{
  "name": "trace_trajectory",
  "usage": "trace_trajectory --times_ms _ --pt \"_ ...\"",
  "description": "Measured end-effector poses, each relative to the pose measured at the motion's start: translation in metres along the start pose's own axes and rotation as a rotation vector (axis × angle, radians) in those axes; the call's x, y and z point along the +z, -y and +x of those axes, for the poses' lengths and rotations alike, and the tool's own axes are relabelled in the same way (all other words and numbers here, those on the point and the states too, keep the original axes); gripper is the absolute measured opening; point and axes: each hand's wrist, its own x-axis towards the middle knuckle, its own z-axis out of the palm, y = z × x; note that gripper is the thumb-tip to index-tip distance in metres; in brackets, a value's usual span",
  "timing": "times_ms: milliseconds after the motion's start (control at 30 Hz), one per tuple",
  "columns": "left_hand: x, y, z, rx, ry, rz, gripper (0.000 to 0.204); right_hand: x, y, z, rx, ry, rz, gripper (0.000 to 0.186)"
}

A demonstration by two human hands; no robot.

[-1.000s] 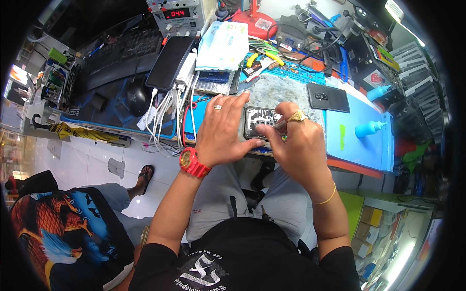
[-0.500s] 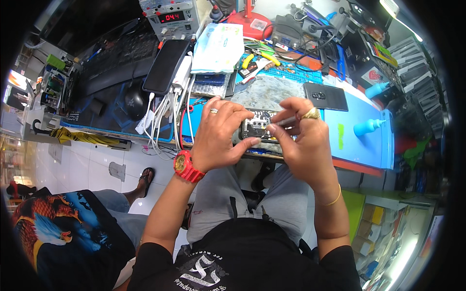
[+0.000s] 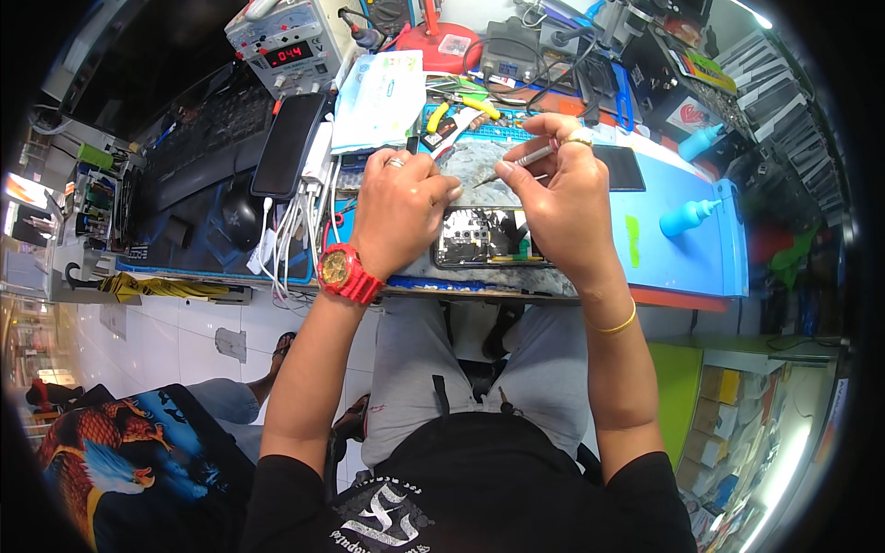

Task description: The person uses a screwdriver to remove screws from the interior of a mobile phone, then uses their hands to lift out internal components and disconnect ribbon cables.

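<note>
An opened phone (image 3: pixel 477 241), its inner parts exposed, lies face up on a worn grey marbled mat (image 3: pixel 498 198) near the bench edge. Above its left end, my left hand (image 3: pixel 401 207) is curled, fingertips low over the mat; what they hold, if anything, is hidden. My right hand (image 3: pixel 562 203), above the phone's right end, grips a slim metal tool (image 3: pixel 536 157) with a red band, its thin tip pointing down-left over the mat. A dark phone (image 3: pixel 623 168) lies behind my right hand.
Bundled white cables (image 3: pixel 300 244), another phone (image 3: pixel 286 147), a white packet (image 3: pixel 378 101), yellow-handled pliers (image 3: pixel 439 117) and a power supply (image 3: pixel 286 46) crowd the bench. Two blue bottles (image 3: pixel 687 217) stand at right. A seated person's leg (image 3: pixel 235 396) is at lower left.
Both hands have risen off the opened phone, uncovering more of it. My left fingers have curled and left its edge; my right hand has lifted the tool above and behind it.
</note>
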Motion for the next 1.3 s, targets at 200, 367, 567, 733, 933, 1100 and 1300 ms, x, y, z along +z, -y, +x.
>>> trace_trajectory --times_ms 200,367,567,733,933,1100,1300 --pt "-0.013 -0.017 -0.036 -0.143 -0.049 -0.104 0.074 -0.002 -0.001 -0.021 0.032 0.059 0.084 0.032" --pt "-0.010 -0.027 -0.058 -0.147 0.037 -0.078 0.120 0.017 0.001 -0.027 -0.046 0.140 0.046 0.033" --pt "-0.009 -0.024 -0.060 -0.153 0.041 -0.106 0.124 0.026 0.002 -0.024 -0.069 0.163 0.000 0.034" --pt "-0.008 -0.024 -0.061 -0.157 0.030 -0.115 0.123 0.029 -0.003 -0.023 -0.093 0.146 -0.014 0.033" --pt "-0.009 -0.026 -0.061 -0.187 0.034 -0.099 0.120 0.030 0.007 -0.016 -0.257 0.229 -0.474 0.031" --pt "-0.012 -0.026 -0.057 -0.171 0.025 -0.122 0.118 0.035 0.012 0.003 -0.369 0.381 -0.260 0.025" --pt "-0.009 -0.025 -0.060 -0.187 0.008 -0.203 0.116 0.034 0.008 0.005 -0.304 0.269 -0.307 0.026"
